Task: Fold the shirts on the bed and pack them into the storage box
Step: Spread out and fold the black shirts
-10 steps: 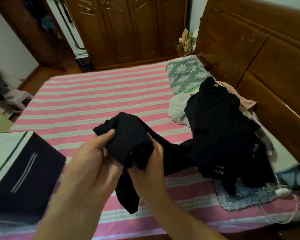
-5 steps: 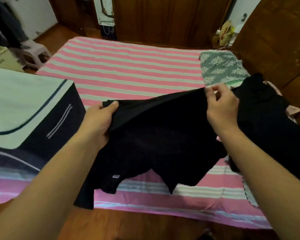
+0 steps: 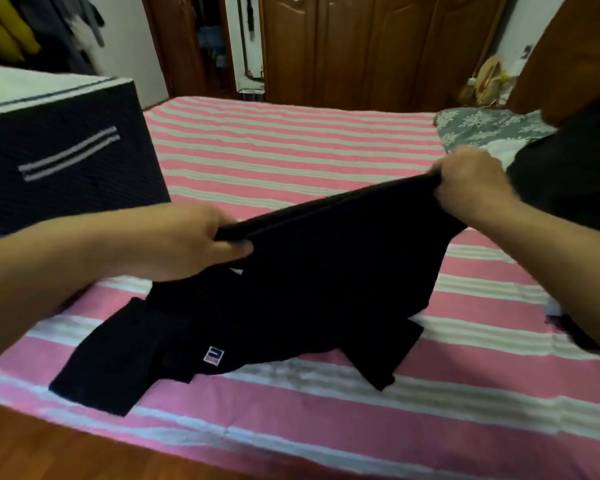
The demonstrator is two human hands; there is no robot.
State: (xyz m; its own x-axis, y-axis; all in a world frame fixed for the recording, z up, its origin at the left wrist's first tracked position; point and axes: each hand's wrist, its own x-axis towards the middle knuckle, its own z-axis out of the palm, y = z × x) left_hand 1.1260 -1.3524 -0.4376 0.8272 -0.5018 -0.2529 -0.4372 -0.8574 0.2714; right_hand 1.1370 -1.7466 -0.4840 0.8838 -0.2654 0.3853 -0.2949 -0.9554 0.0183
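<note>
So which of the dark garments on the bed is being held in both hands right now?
The black shirt with the small logo patch, stretched between left hand and right hand. The other dark clothes pile lies untouched at right.

Bed [image 3: 291,147]: striped middle lay open; storage box [image 3: 66,161] blocked left edge, dark clothes pile [image 3: 575,174] right edge.

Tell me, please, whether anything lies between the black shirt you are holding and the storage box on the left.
Nothing visible does. The black shirt, held by the left hand and right hand, has only bare striped bedsheet between it and the storage box.
</note>
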